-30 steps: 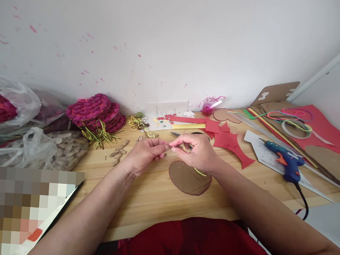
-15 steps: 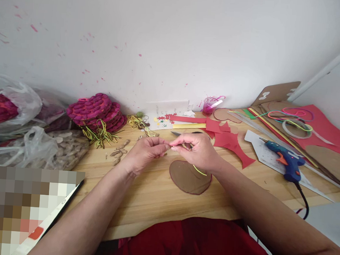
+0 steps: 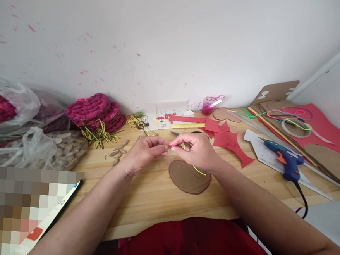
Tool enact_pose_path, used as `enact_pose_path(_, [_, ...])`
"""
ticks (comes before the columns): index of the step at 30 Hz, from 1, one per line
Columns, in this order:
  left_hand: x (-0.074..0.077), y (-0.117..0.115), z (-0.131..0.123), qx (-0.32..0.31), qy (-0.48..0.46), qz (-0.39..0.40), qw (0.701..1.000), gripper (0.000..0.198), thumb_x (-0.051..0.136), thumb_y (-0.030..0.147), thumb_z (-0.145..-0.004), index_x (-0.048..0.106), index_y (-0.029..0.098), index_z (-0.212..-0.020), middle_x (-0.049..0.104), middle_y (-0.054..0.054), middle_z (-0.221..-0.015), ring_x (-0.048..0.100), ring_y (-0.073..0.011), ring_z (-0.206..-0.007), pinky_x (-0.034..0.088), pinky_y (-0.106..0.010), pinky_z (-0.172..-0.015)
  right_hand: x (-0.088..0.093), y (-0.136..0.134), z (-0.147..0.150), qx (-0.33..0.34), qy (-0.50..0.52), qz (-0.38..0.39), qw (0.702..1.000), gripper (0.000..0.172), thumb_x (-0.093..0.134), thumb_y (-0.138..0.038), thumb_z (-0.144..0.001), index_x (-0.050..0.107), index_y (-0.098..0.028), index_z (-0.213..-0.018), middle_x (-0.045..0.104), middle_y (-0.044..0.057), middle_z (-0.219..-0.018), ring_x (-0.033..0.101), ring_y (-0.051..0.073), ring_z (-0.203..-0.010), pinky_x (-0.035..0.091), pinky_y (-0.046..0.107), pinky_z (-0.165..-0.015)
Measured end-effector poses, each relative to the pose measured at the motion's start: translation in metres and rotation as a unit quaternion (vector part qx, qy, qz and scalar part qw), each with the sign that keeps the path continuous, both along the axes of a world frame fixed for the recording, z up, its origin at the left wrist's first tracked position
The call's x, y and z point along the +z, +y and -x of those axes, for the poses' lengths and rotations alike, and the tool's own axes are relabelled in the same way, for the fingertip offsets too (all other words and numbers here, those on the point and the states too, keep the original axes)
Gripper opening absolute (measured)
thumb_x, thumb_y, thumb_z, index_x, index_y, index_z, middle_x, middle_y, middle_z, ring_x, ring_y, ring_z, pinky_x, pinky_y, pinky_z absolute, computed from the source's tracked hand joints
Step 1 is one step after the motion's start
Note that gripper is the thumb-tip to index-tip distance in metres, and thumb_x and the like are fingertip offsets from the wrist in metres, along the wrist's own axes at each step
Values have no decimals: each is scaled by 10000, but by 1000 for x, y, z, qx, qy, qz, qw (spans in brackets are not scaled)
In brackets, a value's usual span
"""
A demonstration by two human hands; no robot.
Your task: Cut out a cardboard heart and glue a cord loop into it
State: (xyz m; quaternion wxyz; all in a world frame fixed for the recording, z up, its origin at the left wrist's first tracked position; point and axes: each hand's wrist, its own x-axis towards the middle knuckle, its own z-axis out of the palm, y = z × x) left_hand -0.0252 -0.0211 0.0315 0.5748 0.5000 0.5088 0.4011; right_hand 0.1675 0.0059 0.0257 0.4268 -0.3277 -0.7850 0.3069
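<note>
My left hand [image 3: 148, 152] and my right hand [image 3: 196, 149] meet fingertip to fingertip above the wooden table [image 3: 147, 196]. Both are closed in a pinch. A thin yellow-green cord [image 3: 198, 171] hangs below my right hand, and part of it shows between that hand's fingers. What the left fingertips pinch is too small to make out. Just below the hands lies a round brown cardboard piece [image 3: 188, 179] with a dark outline. Scissors, partly hidden behind my right hand, show their blade tip [image 3: 174, 133].
Left are plastic bags [image 3: 31, 149], stacked magenta peanut-shell discs [image 3: 94, 108] and loose peanuts [image 3: 117, 153]. Behind the hands lie small stars [image 3: 167, 117], red paper scraps [image 3: 227, 141] and a cup of pink liquid [image 3: 208, 105]. At right are a blue glue gun [image 3: 287, 161] and coloured cords [image 3: 297, 113].
The hands stay pinched together with only slight finger movement. A little more of the yellow-green cord shows between the right fingers. The whole view has shifted very slightly.
</note>
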Motion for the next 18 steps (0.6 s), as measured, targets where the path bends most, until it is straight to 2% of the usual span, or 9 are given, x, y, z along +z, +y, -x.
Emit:
enact_pose_path(10, [-2, 1, 1, -14, 8, -17, 1000, 199, 777, 343, -705, 740, 163, -780, 673, -6, -684, 533, -114, -610, 372, -244, -604, -3, 1, 0, 1, -2, -10, 1000, 81, 697, -136, -778, 760, -152, -827, 689, 5, -657, 501, 81, -525, 343, 221, -508])
enact_pose_path(18, [-1, 2, 1, -15, 8, -16, 1000, 193, 767, 339, -714, 725, 154, -754, 660, 2, -673, 516, -99, -615, 364, -233, -610, 0, 0, 0, 12, -4, -8, 1000, 99, 690, -129, -782, 761, -153, -847, 715, 12, -716, 488, 70, -523, 338, 216, -503])
